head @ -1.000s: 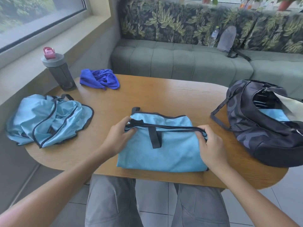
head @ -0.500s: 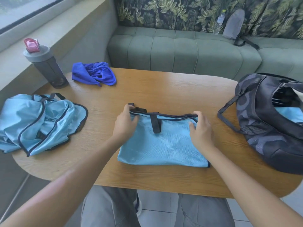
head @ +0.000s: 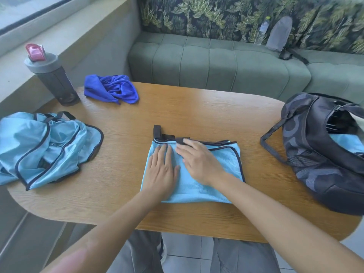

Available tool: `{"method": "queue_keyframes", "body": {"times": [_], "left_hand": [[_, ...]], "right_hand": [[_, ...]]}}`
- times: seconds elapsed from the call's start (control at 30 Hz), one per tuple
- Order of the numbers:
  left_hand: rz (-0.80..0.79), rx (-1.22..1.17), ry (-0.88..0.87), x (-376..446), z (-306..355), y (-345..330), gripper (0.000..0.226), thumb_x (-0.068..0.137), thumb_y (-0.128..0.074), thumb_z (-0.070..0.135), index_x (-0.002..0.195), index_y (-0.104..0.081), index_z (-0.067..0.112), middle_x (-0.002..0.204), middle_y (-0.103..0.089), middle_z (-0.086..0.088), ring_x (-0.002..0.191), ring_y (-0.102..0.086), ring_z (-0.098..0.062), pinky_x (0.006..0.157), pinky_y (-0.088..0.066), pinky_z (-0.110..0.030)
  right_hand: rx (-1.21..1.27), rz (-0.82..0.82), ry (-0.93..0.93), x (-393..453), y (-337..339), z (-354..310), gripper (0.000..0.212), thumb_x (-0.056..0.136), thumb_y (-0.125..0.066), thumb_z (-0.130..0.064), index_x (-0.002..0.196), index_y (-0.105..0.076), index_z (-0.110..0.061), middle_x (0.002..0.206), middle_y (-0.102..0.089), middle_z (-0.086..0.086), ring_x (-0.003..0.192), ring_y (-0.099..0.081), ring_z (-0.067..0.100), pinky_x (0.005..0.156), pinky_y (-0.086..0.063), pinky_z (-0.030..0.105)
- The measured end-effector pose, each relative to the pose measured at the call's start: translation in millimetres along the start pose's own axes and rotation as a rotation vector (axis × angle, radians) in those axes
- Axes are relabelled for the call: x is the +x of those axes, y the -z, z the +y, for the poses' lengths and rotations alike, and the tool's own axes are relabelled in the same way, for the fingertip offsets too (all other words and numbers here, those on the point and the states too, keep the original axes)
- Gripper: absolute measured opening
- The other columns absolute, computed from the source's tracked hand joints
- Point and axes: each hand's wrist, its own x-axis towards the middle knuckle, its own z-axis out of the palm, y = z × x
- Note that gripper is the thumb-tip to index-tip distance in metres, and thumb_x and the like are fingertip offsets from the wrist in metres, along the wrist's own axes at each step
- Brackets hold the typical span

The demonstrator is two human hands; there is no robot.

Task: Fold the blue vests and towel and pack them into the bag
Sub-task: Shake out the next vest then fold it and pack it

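Observation:
A light blue vest (head: pixel 226 166) with black trim lies folded flat on the wooden table (head: pixel 187 115) in front of me. My left hand (head: pixel 160 170) presses flat on its left half, fingers straight. My right hand (head: pixel 199 160) lies beside it on the middle of the vest, fingers stretched toward the black strap at the top edge. A second light blue vest (head: pixel 43 146) lies crumpled at the table's left end. The dark blue towel (head: pixel 112 89) is bunched at the back left. The dark bag (head: pixel 323 150) stands open at the right with light blue cloth inside.
A grey bottle (head: pixel 53 77) with a pink cap stands at the back left corner. A green sofa (head: pixel 226 64) runs behind the table, with a water bottle (head: pixel 261 30) and a grey pouch (head: pixel 279 34) on it. The bag's strap (head: pixel 271 146) trails on the table.
Both hands left the vest's top corners and came together on its left and middle. The vest looks narrower now, its right edge folded in.

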Motion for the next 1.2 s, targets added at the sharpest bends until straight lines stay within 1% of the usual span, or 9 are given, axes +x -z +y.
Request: {"method": "queue_keyframes", "body": {"times": [0.13, 0.4, 0.5, 0.57, 0.67, 0.8, 0.9, 1.03, 1.2], "left_hand": [[-0.063, 0.037, -0.075, 1.9, -8.8, 0.4, 0.071, 0.101, -0.029, 0.047, 0.156, -0.034, 0.001, 0.159, -0.037, -0.02, 0.149, -0.031, -0.038, 0.121, -0.031, -0.049], [-0.213, 0.097, -0.547, 40.9, -72.9, 22.8, 0.068, 0.103, -0.029, 0.047, 0.163, -0.02, 0.017, 0.169, -0.017, 0.0, 0.158, -0.009, -0.019, 0.126, -0.01, -0.038], [-0.199, 0.084, -0.636, 53.7, -73.9, 36.2, 0.068, 0.087, -0.044, 0.024, 0.154, -0.042, 0.011, 0.164, -0.033, -0.001, 0.155, -0.021, -0.021, 0.124, -0.021, -0.039], [-0.127, -0.083, -0.526, 48.3, -58.3, 35.6, 0.054, 0.082, -0.053, 0.009, 0.136, -0.058, 0.01, 0.15, -0.051, -0.002, 0.146, -0.039, -0.023, 0.114, -0.04, -0.044], [-0.01, -0.307, -0.28, 29.8, -20.7, 25.8, 0.029, 0.088, -0.061, 0.004, 0.116, -0.062, 0.012, 0.126, -0.057, 0.002, 0.121, -0.051, -0.023, 0.1, -0.047, -0.04], [-0.008, -0.386, -0.159, 16.1, 3.6, 14.8, 0.02, 0.095, -0.061, 0.015, 0.114, -0.054, 0.013, 0.124, -0.048, 0.0, 0.118, -0.045, -0.022, 0.105, -0.035, -0.031], [-0.043, -0.358, -0.18, 15.6, 2.2, 14.4, 0.025, 0.094, -0.06, 0.016, 0.117, -0.05, 0.015, 0.128, -0.044, 0.0, 0.12, -0.044, -0.021, 0.107, -0.035, -0.033], [-0.046, -0.306, -0.283, 15.6, -1.5, 16.3, 0.026, 0.095, -0.06, 0.014, 0.119, -0.05, 0.011, 0.129, -0.044, -0.002, 0.12, -0.045, -0.023, 0.107, -0.034, -0.03], [-0.102, -0.198, -0.418, 18.7, -6.7, 18.2, 0.025, 0.102, -0.051, 0.023, 0.122, -0.046, 0.009, 0.135, -0.041, -0.006, 0.121, -0.044, -0.026, 0.107, -0.039, -0.04]], "right_hand": [[0.054, -0.25, -0.138, 7.2, -2.9, 30.9, 0.06, 0.105, -0.039, -0.042, 0.161, -0.021, -0.031, 0.169, -0.012, -0.007, 0.153, -0.019, 0.019, 0.124, -0.019, 0.039], [0.328, -0.129, -0.451, -0.1, 33.9, 25.0, 0.053, 0.102, -0.052, -0.045, 0.149, -0.041, -0.023, 0.144, -0.05, -0.002, 0.135, -0.038, 0.016, 0.113, -0.035, 0.039], [0.595, -0.038, -0.669, 1.0, 49.1, 24.9, 0.053, 0.106, -0.035, -0.052, 0.148, -0.043, -0.021, 0.139, -0.053, -0.005, 0.128, -0.037, 0.0, 0.104, -0.03, 0.021], [0.709, -0.021, -0.741, -0.7, 52.5, 32.3, 0.038, 0.109, -0.038, -0.033, 0.143, -0.048, -0.021, 0.133, -0.06, -0.009, 0.117, -0.045, -0.008, 0.098, -0.033, 0.013], [0.68, -0.219, -0.724, -5.1, 50.3, 41.8, 0.054, 0.095, -0.06, -0.01, 0.141, -0.046, -0.034, 0.131, -0.059, -0.014, 0.125, -0.053, 0.015, 0.095, -0.044, 0.027], [0.682, -0.295, -0.615, 3.5, 40.6, 34.2, 0.067, 0.086, -0.072, -0.016, 0.144, -0.046, -0.037, 0.132, -0.052, 0.001, 0.131, -0.046, 0.014, 0.112, -0.035, 0.033], [0.685, -0.265, -0.548, 13.0, 37.6, 29.5, 0.059, 0.087, -0.071, -0.014, 0.138, -0.052, -0.034, 0.125, -0.057, -0.003, 0.126, -0.047, 0.011, 0.107, -0.035, 0.027], [0.528, -0.276, -0.438, 21.2, 42.5, 37.1, 0.039, 0.086, -0.077, -0.028, 0.119, -0.058, -0.033, 0.102, -0.058, -0.01, 0.105, -0.052, 0.014, 0.097, -0.042, 0.037], [0.312, -0.468, -0.331, 11.0, 61.8, 59.4, 0.025, 0.09, -0.074, -0.035, 0.11, -0.063, -0.026, 0.095, -0.051, -0.01, 0.081, -0.052, 0.007, 0.069, -0.039, 0.025]]}}
